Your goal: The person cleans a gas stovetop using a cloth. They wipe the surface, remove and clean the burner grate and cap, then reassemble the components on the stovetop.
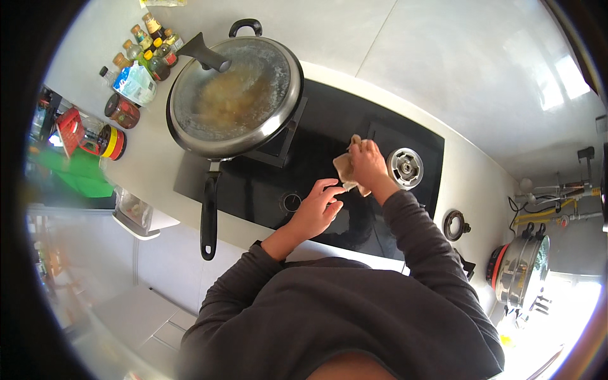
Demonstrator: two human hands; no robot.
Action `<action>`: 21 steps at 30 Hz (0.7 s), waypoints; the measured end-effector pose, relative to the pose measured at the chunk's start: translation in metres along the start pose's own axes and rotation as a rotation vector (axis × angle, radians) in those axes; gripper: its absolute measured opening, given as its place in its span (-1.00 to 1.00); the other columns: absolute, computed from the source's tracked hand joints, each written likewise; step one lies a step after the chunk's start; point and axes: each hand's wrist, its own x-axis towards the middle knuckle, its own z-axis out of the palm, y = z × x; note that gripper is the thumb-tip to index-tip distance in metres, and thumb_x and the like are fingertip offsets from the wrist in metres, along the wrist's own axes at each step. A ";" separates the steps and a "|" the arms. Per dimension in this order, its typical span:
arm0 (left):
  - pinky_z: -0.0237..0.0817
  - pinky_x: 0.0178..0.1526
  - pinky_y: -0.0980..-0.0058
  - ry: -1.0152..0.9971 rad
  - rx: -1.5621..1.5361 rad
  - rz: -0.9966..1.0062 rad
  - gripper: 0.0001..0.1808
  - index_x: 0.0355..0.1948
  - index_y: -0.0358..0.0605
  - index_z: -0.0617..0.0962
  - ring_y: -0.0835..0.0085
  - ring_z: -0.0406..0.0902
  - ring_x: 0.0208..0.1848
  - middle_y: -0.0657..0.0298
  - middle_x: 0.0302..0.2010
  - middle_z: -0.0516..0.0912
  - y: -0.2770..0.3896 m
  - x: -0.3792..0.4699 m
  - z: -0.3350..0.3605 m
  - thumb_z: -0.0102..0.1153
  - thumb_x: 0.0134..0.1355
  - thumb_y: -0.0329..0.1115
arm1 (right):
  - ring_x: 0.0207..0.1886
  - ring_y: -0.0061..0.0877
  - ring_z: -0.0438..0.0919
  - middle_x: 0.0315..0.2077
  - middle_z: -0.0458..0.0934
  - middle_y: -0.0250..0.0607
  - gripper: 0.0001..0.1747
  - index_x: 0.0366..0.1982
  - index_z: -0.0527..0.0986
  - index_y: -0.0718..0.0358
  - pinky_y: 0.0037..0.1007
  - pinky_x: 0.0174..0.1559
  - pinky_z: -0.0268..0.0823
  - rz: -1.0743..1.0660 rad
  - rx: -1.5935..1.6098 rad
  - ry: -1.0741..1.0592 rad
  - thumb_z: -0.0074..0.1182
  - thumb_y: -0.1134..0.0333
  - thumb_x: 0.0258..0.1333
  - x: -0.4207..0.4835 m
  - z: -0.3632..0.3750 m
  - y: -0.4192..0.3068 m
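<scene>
My right hand [369,164] grips a crumpled beige cloth [343,166] on the black glass gas hob [327,123]. Just right of that hand is the bare metal burner base [405,168]. Over the front part of the hob, my left hand [317,209] has its fingers apart and holds nothing; its fingertips are close to the cloth's lower edge. A control knob [290,202] lies left of this hand. On the left burner stands a frying pan with a long black handle [209,213], covered by a steamy glass lid [232,95] with food beneath it.
Sauce bottles [156,66], a blue-and-white packet [134,84] and a red-filled jar [122,111] stand left of the pan. A dark burner ring [455,225] lies on the counter right of the hob. Beyond it is a steel pot [517,270] near yellow gas piping [541,217].
</scene>
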 end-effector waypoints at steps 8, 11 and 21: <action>0.46 -0.04 0.42 -0.031 0.043 0.050 -0.68 0.09 -0.27 0.50 0.36 0.62 -0.15 0.04 0.18 0.37 0.008 -0.008 0.010 0.08 0.32 -0.50 | 0.18 -0.22 0.39 -0.03 0.52 -0.06 -0.64 -0.07 0.48 0.24 -0.27 0.30 0.16 -0.138 0.025 0.094 0.03 0.22 0.13 -0.091 0.006 -0.043; 0.47 0.01 0.41 -0.091 0.035 0.025 -0.68 0.11 -0.27 0.50 0.33 0.61 -0.10 0.06 0.19 0.35 0.014 -0.012 0.017 0.07 0.34 -0.48 | 0.17 -0.29 0.40 0.00 0.53 -0.18 -0.64 -0.08 0.50 0.23 -0.33 0.28 0.22 -0.161 0.176 0.182 0.05 0.20 0.12 -0.116 0.009 -0.048; 0.47 0.02 0.40 -0.215 0.099 0.033 -0.65 0.14 -0.26 0.49 0.37 0.62 -0.09 0.06 0.22 0.35 0.020 -0.019 0.035 0.10 0.38 -0.36 | -0.03 -0.35 0.46 -0.17 0.62 -0.36 -0.71 -0.15 0.51 0.10 -0.34 0.07 0.34 0.071 0.258 0.167 0.13 0.15 0.12 -0.170 0.001 -0.014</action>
